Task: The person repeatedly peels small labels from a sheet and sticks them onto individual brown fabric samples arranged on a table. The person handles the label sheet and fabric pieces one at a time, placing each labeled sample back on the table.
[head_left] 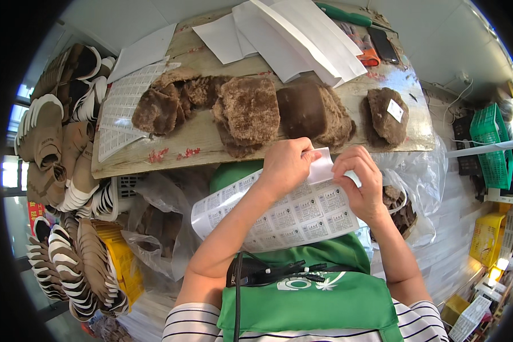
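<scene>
- Nearest the camera, a green apron covers the person's front, with a black strap and clip across it; a striped shirt shows at its lower corners.
- Over the lap lies a sheet of printed labels, curling at its left end and resting on the left forearm, just below the near edge of the wooden board.
- Left hand pinches the sheet's upper edge, fingers closed on it; right hand is closed in a narrow pinch on a small white label lifted at that same edge.
- By my reading the sheet is light, thin and floppy, likely slick on its backing; it wants support underneath, and the label is best taken by a corner, since it could crease or stick to itself.
- On the board sit brown fleecy slipper pieces in a row, one at the right end tagged, with white paper sheets toward the far edge.
- Stacked brown slippers fill the left side.
</scene>
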Demonstrator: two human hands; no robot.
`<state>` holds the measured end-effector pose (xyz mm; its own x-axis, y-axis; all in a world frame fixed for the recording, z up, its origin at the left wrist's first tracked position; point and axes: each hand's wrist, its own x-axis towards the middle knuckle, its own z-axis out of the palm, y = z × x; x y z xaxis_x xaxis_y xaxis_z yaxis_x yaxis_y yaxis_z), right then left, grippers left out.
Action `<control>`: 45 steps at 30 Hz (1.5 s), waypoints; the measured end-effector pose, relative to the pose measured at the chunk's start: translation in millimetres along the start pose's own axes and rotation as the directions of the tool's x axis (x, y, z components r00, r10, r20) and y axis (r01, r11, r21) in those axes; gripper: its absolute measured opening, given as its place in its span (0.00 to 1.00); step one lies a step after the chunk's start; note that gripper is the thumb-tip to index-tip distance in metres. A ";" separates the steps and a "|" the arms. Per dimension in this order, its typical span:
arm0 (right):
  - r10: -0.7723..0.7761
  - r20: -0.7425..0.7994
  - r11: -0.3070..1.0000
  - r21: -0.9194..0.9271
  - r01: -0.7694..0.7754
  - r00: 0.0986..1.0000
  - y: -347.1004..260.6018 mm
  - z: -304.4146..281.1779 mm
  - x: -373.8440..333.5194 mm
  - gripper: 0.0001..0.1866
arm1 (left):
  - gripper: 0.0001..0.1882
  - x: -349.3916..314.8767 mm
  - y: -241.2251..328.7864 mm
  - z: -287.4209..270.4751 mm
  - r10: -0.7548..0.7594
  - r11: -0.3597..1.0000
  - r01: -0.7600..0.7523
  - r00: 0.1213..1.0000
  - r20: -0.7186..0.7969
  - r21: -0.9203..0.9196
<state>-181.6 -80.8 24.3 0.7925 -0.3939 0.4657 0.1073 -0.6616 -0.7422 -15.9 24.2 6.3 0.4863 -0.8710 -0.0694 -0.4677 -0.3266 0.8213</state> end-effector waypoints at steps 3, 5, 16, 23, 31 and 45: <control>0.233 -0.114 0.849 0.509 -0.144 0.966 1.8 0.0 -5.4 0.09 | 0.09 -2.4 1.9 6.9 0.114 0.992 -0.108 0.989 -0.093 0.067; 0.343 -0.206 0.792 0.588 -0.164 0.917 3.7 -11.6 8.2 0.05 | 0.08 -4.5 -6.2 15.1 0.309 0.941 -0.269 0.931 -0.193 0.205; 0.489 -0.041 0.848 0.258 -0.463 0.871 95.4 12.9 82.7 0.08 | 0.09 20.0 -13.3 46.5 0.504 0.814 -0.474 0.864 -0.004 0.336; 0.493 -0.073 0.867 0.120 -0.483 0.867 109.3 33.3 90.0 0.07 | 0.09 20.4 -18.2 49.4 0.537 0.790 -0.486 0.843 -0.038 0.374; 0.484 -0.087 0.874 0.004 -0.485 0.871 101.5 33.8 98.1 0.09 | 0.09 21.4 -17.2 49.5 0.553 0.774 -0.496 0.832 -0.040 0.394; 0.355 0.037 0.842 -0.447 -0.302 0.934 91.6 35.9 107.0 0.24 | 0.08 21.9 -15.9 51.0 0.534 0.771 -0.475 0.845 -0.023 0.425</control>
<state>-65.4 -160.6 -11.1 0.8007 -0.5789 0.1540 -0.4173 -0.7235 -0.5499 -35.5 -8.4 -37.1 0.1784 -0.9022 0.3926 -0.9049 0.0062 0.4255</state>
